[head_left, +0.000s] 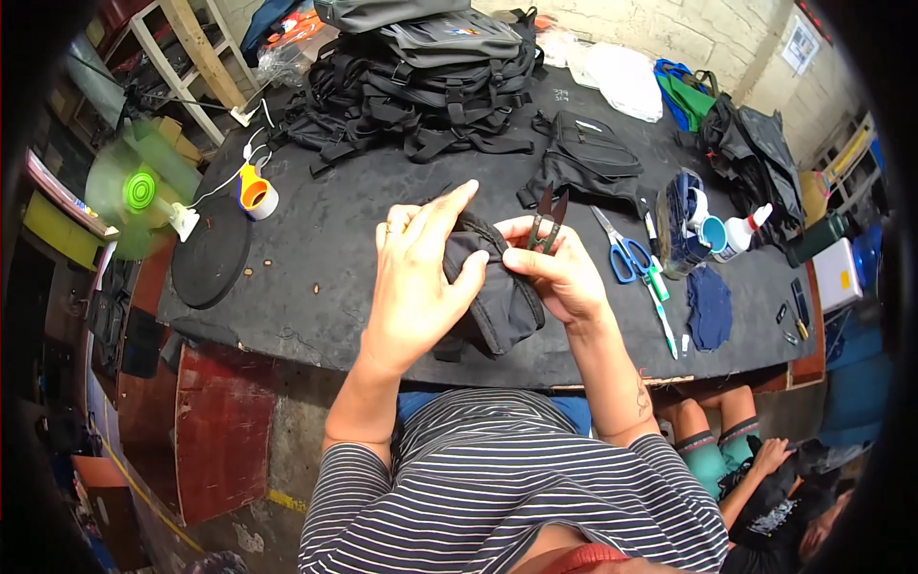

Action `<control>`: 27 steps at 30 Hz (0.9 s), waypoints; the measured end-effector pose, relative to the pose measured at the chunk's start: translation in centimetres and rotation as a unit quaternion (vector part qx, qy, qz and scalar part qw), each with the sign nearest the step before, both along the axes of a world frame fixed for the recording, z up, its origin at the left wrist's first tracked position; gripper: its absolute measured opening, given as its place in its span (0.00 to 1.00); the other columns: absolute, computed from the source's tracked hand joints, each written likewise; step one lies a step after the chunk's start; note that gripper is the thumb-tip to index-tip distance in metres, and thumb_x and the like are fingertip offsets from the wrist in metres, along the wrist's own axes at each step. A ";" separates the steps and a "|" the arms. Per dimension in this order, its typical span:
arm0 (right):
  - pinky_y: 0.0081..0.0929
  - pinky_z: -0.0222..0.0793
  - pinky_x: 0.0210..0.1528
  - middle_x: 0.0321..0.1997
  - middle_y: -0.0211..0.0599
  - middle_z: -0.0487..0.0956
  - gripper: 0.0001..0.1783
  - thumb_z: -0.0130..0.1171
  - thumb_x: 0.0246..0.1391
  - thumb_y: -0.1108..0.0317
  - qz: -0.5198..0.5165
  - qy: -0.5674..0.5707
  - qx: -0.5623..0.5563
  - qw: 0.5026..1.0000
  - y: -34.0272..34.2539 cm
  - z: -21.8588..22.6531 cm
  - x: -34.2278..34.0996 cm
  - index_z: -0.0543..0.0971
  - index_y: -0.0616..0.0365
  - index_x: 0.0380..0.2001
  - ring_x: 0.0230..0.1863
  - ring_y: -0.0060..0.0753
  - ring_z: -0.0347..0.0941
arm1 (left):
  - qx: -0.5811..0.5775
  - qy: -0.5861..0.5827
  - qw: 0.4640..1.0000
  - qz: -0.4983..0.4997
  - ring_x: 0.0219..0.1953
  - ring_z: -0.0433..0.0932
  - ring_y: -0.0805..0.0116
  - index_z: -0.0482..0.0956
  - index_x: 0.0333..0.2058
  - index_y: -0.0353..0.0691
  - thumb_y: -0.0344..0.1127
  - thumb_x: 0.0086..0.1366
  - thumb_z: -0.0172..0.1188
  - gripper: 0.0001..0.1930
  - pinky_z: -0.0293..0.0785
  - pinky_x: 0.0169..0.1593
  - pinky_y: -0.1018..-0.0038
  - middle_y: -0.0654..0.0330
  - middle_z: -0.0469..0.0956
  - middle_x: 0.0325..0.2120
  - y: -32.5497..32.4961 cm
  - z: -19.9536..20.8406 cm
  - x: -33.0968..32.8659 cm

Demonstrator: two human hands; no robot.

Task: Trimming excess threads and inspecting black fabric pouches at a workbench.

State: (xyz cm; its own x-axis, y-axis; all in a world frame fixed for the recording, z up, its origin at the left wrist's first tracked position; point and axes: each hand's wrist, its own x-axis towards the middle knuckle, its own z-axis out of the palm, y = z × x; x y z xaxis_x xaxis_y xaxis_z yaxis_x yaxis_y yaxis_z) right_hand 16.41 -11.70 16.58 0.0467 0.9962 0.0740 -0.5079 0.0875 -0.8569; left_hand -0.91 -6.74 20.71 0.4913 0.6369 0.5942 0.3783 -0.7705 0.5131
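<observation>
Between my hands, above the table's near edge, is a small black fabric pouch (504, 304) with thick bound seams. My left hand (416, 277) grips its left side, thumb on the cloth in front and the fingers stretched up behind. My right hand (566, 277) pinches the pouch's upper right edge between thumb and fingers. Tucked in that same hand is a pair of dark thread snips (547, 222), blades pointing up and away from the pouch. The fingers behind the cloth are partly hidden.
A tall pile of black and grey backpacks (421, 86) fills the far side; another black bag (588, 158) lies beside it. Blue-handled scissors (629, 260), a toothbrush (662, 311) and a glue bottle (741, 234) are at right. A green fan (141, 191) spins at left. Another person (765, 469) sits lower right.
</observation>
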 end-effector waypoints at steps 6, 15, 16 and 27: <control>0.18 0.71 0.40 0.34 0.35 0.80 0.14 0.64 0.44 0.76 0.040 -0.045 0.021 0.998 0.4 1.0 0.9 0.78 0.66 0.37 0.33 0.20 0.75 | -0.035 0.076 0.994 -0.075 0.42 0.63 0.60 0.75 0.36 0.40 0.44 0.43 0.68 0.22 0.56 0.50 0.65 0.61 0.69 0.32 1.3 1.6 -0.5; 0.14 0.64 0.35 0.27 0.23 0.74 0.06 0.63 0.48 0.74 -0.301 -0.307 0.100 0.897 1.2 2.9 3.1 0.75 0.61 0.27 0.30 0.13 0.67 | -0.231 -0.311 0.917 -0.098 0.25 0.65 0.85 0.75 0.27 0.34 0.26 0.57 0.61 0.04 0.63 0.30 0.85 0.70 0.71 0.20 4.4 -1.0 1.0; 0.13 0.61 0.33 0.25 0.22 0.72 0.07 0.62 0.50 0.72 -0.300 -0.277 0.090 0.908 1.0 2.8 3.5 0.73 0.59 0.26 0.28 0.12 0.64 | -0.196 -0.349 0.916 -0.037 0.24 0.65 0.85 0.75 0.26 0.35 0.26 0.57 0.62 0.05 0.63 0.29 0.85 0.71 0.71 0.20 4.3 -0.8 1.1; 0.17 0.67 0.39 0.33 0.26 0.74 0.24 0.66 0.43 0.77 -0.278 -0.212 0.044 0.936 2.1 -1.5 2.6 0.68 0.61 0.45 0.34 0.16 0.71 | -0.399 -0.379 0.814 -0.187 0.28 0.71 0.83 0.78 0.33 0.32 0.24 0.59 0.59 0.03 0.68 0.33 0.85 0.68 0.76 0.25 2.6 -5.6 5.5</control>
